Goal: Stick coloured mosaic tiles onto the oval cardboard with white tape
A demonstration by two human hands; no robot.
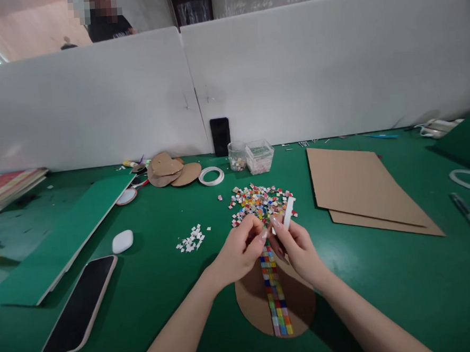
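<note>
My left hand (241, 247) is pinched closed above the far end of a band of colored mosaic tiles (273, 285). Whatever sits between its fingertips is too small to make out. Close beside it, my right hand (299, 246) grips a narrow white strip (289, 213) that points up and away. The tile band runs lengthwise over a round cardboard disc (253, 307), whose far part my hands cover. Just beyond my fingers lies a loose heap of multicolored tiles (256, 198). Small white paper squares (191, 239) are scattered left of my left hand.
Two clear containers (260, 156) and an upright black phone (220, 137) stand by the partition. Cardboard sheets (355, 184) lie right; cardboard discs (165, 169) and a white ring (211, 176) lie behind. Another phone (81, 307) and a white case (123, 241) are left. A person (108, 22) is beyond the partition.
</note>
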